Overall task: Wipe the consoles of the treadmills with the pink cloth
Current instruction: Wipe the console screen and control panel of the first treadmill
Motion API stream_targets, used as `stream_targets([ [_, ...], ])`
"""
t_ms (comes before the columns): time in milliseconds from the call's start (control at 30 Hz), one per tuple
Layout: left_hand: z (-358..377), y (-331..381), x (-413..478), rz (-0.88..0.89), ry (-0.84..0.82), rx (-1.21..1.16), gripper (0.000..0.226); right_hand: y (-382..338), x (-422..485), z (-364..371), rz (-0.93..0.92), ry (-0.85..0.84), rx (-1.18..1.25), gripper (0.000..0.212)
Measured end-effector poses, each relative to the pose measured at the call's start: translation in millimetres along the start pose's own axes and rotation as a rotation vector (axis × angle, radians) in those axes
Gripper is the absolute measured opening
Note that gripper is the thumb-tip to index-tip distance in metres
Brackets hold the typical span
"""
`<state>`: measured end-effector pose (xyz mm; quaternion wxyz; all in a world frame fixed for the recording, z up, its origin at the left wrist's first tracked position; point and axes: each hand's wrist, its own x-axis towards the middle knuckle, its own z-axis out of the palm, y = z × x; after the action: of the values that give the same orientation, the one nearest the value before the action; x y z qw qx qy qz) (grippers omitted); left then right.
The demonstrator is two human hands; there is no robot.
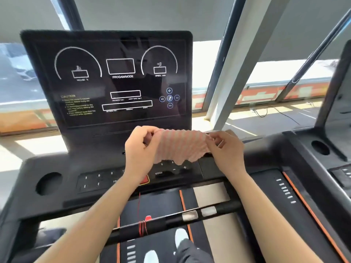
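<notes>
A pink ribbed cloth [180,147] is stretched between both hands just above the button panel of the black treadmill console [114,82]. My left hand [140,149] pinches the cloth's left edge. My right hand [226,147] grips its right edge. The cloth hangs in front of the console's lower edge and hides part of the button panel [98,180]. The dark display stands upright behind, with white dials and the words PROGRAM MODE. A second treadmill's console [340,111] shows at the right edge.
A round cup holder [48,183] sits at the console's left, another [320,147] on the neighbouring machine. A black handlebar [171,219] with a red safety cord crosses below my arms. Windows with grey pillars stand behind. My white shoes rest on the belt.
</notes>
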<state>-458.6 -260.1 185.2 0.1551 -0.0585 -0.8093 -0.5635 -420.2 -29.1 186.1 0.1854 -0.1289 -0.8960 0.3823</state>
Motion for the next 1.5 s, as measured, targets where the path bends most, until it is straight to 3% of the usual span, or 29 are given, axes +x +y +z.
stream_targets([
  [333, 67, 2, 80, -0.135, 0.209, -0.069, 0.011, 4, 112, 46, 0.098, 0.009, 0.252, 0.005],
  [433, 87, -8, 90, -0.082, 0.175, -0.069, 0.014, 12, 129, 62, 0.077, -0.039, 0.344, 0.012],
  [533, 104, -27, 98, 0.062, 0.068, -0.032, 0.031, 24, 139, 74, 0.047, -0.155, 0.403, 0.019],
  [633, 114, -54, 104, 0.235, -0.104, 0.223, 0.05, 38, 148, 84, 0.038, -0.228, 0.421, 0.027],
  [767, 125, -79, 112, 0.502, -0.323, 0.826, 0.075, 49, 159, 88, 0.08, -0.287, 0.443, 0.043],
  [833, 132, -83, 116, 0.521, -0.364, 0.997, 0.078, 53, 164, 89, 0.092, -0.299, 0.449, 0.047],
  [967, 137, -86, 128, 0.516, -0.317, 1.124, 0.074, 57, 173, 91, 0.061, -0.308, 0.49, 0.042],
  [1200, 134, -79, 144, 0.438, -0.207, 1.186, 0.078, 45, 202, 92, 0.062, -0.275, 0.61, 0.015],
  [1500, 130, -67, 158, 0.393, -0.135, 1.178, 0.092, -42, 285, 75, -0.04, -0.32, 0.811, 0.04],
])
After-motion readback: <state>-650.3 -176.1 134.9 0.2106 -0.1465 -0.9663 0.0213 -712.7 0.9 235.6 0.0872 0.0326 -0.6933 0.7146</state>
